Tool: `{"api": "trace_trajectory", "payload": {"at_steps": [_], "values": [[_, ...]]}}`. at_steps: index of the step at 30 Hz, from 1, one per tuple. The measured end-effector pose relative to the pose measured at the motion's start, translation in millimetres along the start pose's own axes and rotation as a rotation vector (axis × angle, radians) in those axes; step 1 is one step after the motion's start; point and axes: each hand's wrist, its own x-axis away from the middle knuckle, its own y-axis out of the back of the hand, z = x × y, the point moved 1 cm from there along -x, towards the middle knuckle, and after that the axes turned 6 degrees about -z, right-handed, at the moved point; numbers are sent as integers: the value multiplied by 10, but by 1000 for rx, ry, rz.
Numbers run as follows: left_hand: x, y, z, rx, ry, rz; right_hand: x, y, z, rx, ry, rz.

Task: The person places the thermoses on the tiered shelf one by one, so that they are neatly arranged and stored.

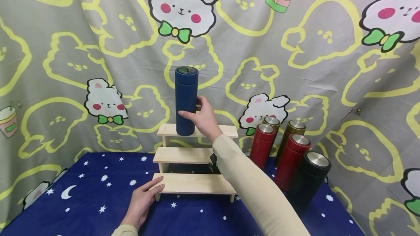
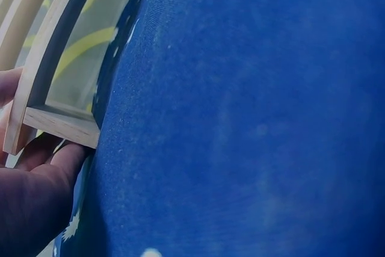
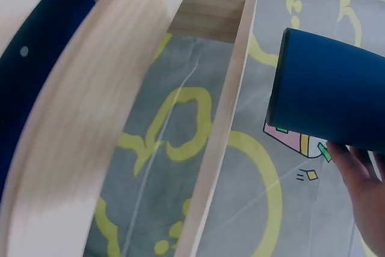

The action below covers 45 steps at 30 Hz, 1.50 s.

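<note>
My right hand (image 1: 206, 118) grips a dark blue thermos flask (image 1: 186, 99) from its right side, thumb across the front. The flask is upright over the top step of a three-step wooden stand (image 1: 193, 184). A gap shows between the flask's base (image 3: 278, 79) and the top shelf edge (image 3: 222, 124) in the right wrist view. At the stand's lower left corner my left hand (image 1: 142, 200) holds the end of the bottom step. Its fingers lie around the wooden leg (image 2: 63, 126) in the left wrist view.
Right of the stand, several flasks stand together: red ones (image 1: 262, 145) (image 1: 292, 159), gold-brown ones (image 1: 290, 134) behind them, and a black one (image 1: 310, 181) in front. A dark blue star-printed cloth (image 1: 108, 199) covers the table. Behind hangs a grey cartoon-print curtain (image 1: 137, 61).
</note>
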Motion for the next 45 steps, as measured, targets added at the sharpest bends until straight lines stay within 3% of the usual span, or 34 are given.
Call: {"api": "trace_trajectory", "payload": {"at_steps": [23,45], "values": [[-4,-19,13,32,4,-7,-236,-191,-116,-8,-50,21],[-3,-25,27,12,-5,-7,-254,-202,-231,-3,-50,57]]}}
